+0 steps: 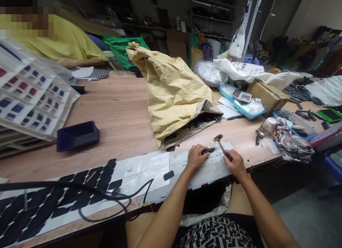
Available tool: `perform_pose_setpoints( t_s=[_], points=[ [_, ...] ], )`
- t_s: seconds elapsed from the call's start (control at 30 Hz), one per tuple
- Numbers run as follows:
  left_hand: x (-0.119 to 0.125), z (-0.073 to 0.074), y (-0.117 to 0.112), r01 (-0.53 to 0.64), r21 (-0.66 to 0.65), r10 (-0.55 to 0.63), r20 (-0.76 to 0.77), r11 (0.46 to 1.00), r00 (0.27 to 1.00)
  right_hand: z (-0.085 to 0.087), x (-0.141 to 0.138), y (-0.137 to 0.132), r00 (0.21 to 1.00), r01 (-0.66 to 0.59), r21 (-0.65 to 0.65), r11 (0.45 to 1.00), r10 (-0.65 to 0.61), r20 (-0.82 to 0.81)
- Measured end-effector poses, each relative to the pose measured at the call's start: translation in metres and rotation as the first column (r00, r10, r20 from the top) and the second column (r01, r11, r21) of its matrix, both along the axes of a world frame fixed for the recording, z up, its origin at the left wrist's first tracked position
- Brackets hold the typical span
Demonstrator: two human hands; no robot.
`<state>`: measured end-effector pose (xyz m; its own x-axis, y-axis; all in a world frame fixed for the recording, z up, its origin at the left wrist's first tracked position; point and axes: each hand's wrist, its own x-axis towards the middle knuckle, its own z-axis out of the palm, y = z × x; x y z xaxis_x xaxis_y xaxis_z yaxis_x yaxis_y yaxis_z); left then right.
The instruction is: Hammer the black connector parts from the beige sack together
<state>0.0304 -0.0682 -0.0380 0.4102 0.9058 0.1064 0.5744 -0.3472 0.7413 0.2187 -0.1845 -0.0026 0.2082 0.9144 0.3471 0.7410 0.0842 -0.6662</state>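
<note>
From the head view, I'm watching a person working at the near edge of a wooden table (120, 98). The left hand (197, 156) is pinching a small black piece (210, 150) over a pale work surface (184, 173). The right hand (235, 164) is grasping a small hammer (221, 146) by its handle, and the head is pointing away from the person, near the piece; whether it's touching anything, I can't tell. Beyond, a yellow sack (176, 87) is gaping open. The person seems to be tapping the piece; another stroke would be calling for a steady left grip, fingertips clear of the hammer.
</note>
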Motion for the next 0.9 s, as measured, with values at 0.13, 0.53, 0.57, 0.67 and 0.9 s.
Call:
perform_pose_setpoints(
  t_s=[0.13, 0.53, 0.57, 0.67, 0.9],
  points=[
    [-0.001, 0.001, 0.002, 0.016, 0.011, -0.016, 0.002, 1.000, 1.000, -0.009, 0.017, 0.018, 0.978, 0.127, -0.034, 0.991, -0.131, -0.160],
    [-0.044, 0.016, -0.098, 0.353, 0.124, -0.360, 0.037, 0.927, 0.932, -0.017, 0.021, 0.022, 0.962, 0.155, -0.076, 0.985, -0.168, -0.214],
    [-0.046, 0.015, -0.109, 0.362, 0.139, -0.367, 0.014, 0.922, 0.930, -0.017, 0.021, 0.022, 0.965, 0.153, -0.076, 0.985, -0.165, -0.205],
    [-0.047, 0.014, -0.120, 0.354, 0.164, -0.359, 0.001, 0.921, 0.933, -0.017, 0.020, 0.022, 0.970, 0.149, -0.071, 0.986, -0.160, -0.183],
    [-0.038, 0.009, -0.011, -0.278, -0.215, 0.344, 0.395, 0.936, 0.852, -0.017, 0.019, 0.022, 0.970, 0.155, -0.062, 0.986, -0.163, -0.178]
  ],
)
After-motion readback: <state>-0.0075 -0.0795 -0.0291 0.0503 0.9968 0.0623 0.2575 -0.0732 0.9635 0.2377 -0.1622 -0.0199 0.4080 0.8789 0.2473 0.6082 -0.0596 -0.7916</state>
